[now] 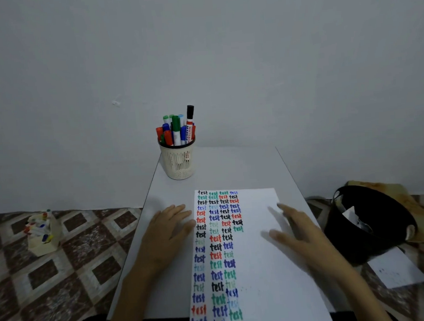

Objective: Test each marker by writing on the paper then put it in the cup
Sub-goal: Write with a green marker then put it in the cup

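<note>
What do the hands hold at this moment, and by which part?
Nothing is held. The left hand lies flat on the table; the right hand is open over the paper.

One cup (178, 162), roughly ten markers (176, 130), one paper (261, 269), one black bin (355, 245), one box (45, 247)

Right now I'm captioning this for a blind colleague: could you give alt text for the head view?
A person's left hand lies open on a white table beside a paper covered in coloured "test" words; the right hand, blurred, is open above that paper. Behind, a mesh cup holds many capped markers.
</note>
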A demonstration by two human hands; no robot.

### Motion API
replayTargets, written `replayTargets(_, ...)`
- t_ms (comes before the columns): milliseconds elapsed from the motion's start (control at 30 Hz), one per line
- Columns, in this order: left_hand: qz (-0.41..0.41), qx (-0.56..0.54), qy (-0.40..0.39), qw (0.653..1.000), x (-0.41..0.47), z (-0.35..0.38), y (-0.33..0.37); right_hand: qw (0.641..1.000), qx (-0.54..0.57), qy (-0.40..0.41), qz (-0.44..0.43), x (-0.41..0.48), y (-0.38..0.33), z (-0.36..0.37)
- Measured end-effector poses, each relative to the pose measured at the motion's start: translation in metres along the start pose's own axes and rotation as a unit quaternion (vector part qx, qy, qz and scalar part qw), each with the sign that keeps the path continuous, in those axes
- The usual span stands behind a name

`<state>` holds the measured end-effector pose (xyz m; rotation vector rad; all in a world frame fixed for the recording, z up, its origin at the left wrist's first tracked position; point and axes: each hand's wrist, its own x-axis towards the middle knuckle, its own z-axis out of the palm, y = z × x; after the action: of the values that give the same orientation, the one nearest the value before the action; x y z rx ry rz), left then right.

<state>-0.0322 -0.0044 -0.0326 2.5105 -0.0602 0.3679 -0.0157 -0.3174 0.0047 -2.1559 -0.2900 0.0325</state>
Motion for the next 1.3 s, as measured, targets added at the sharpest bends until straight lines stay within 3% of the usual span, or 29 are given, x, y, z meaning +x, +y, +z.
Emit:
replayTargets(133,0.018,-0.032,-0.024,0.999,-0.04,-0.006,0.021,0.997,-0.078,-0.006,-0.021,-0.052,0.012,0.001)
replayTargets(233,0.01,-0.041,-0.082,0.996,-0.075,-0.016,0.034,0.997,-0.074,-0.03,-0.015,-0.075,0.003,-0.003)
replayTargets(400,0.055,0.033,-0.18,0.982,-0.112,-0.028,0.041,0.981,-0.136,-0.113,-0.077,-0.099,0.001,-0.016)
replayTargets(500,0.083,0.046,-0.201,0.975,-0.123,-0.029,0.041,0.968,-0.151,-0.169,-0.105,-0.104,0.011,-0.019)
replayTargets(800,0.123,-0.036,-0.067,0.989,-0.138,-0.014,0.034,0.98,-0.069,-0.071,-0.173,-0.104,0.044,-0.005)
replayTargets(1300,0.102,-0.065,0.001,0.993,-0.135,-0.003,0.031,0.985,0.015,-0.022,-0.169,-0.102,0.041,0.007)
